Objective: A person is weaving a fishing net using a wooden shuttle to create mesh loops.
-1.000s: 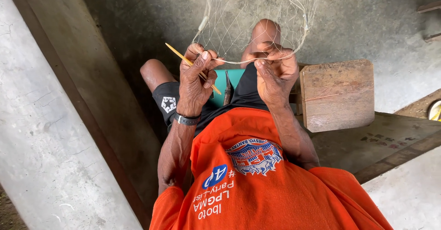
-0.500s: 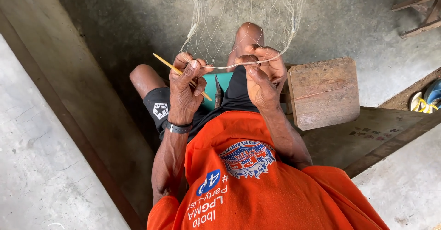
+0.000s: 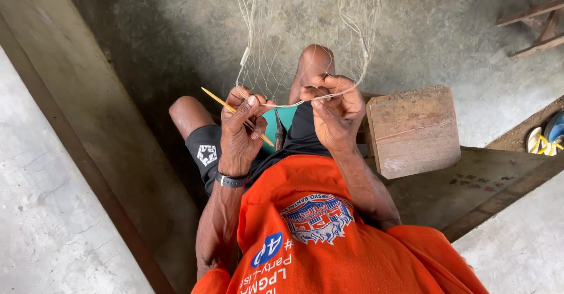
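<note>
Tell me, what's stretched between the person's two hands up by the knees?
In the head view, a taut pale cord, the lower edge of the fishing net, runs from the left hand, which holds a thin yellow needle, to the right hand.

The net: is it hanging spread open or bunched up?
Spread open. The net hangs with its meshes visibly apart; its lower edge is stretched between the left hand and right hand.
</note>
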